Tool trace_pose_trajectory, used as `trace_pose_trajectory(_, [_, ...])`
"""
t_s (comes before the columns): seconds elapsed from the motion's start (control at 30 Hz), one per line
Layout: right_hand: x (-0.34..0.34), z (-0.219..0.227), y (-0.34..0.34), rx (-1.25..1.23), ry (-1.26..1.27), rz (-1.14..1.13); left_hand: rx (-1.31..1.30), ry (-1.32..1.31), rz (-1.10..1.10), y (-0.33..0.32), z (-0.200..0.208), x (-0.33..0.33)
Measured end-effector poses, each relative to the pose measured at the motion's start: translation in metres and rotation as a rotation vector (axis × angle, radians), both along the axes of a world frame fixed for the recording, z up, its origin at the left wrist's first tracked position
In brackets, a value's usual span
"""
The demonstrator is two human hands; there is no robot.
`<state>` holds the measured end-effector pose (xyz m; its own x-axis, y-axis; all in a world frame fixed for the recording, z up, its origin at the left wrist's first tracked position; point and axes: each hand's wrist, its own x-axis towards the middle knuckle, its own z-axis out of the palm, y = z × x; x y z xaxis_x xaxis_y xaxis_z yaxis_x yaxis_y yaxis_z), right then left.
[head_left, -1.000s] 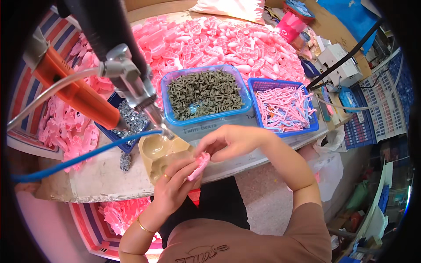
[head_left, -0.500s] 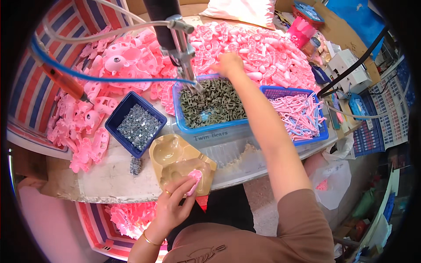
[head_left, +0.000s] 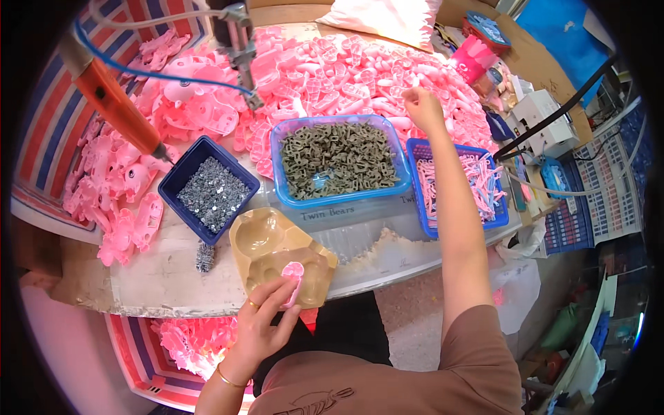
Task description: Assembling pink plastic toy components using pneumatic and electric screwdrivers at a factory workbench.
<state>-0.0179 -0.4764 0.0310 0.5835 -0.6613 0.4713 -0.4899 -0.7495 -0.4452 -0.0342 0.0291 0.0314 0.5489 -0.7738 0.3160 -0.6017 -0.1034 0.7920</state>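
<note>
L HAND GRIPS PINK PIECE; R HAND AT PILE, HOLD UNCLEAR

L hand (head_left: 266,325): grip closed on a small pink piece (head_left: 294,272), pinched btwn thumb & fingers, approx upright, its far end poking out past the fingertips. Piece is over the near part of the tan tray (head_left: 275,220), close to the table's front edge; can't tell if it touches the tray.

R hand (head_left: 424,109): arm stretched fwd past the blue basket (head_left: 495,223), hand at R side of the pink pile (head_left: 346,72). Fingers bent, grip partly curled; can't tell if it's holding anything or touching the pile.

Around them on the table (head_left: 159,287): blue tub (head_left: 346,203) w/ dark clips (head_left: 339,159), just beyond the tray; basket to its R w/ pink & blue sticks (head_left: 477,181); navy box (head_left: 187,167) w/ small metal bits (head_left: 213,194), L of the tub. Orange tool (head_left: 114,104) hangs at far L, tip near the box; black-&-silver tool (head_left: 240,45) above the pile.
</note>
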Motion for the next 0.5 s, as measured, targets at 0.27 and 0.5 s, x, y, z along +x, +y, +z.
trace_pose_trajectory(0.27, [-0.006,-0.011,0.012,-0.315,0.705,0.087,0.022,-0.068,-0.021,-0.003,-0.005,-0.007])
trace_pose_trajectory(0.5, [-0.024,0.018,-0.019,0.734,0.101,0.334,0.016,-0.035,-0.001,0.003,-0.008,-0.01])
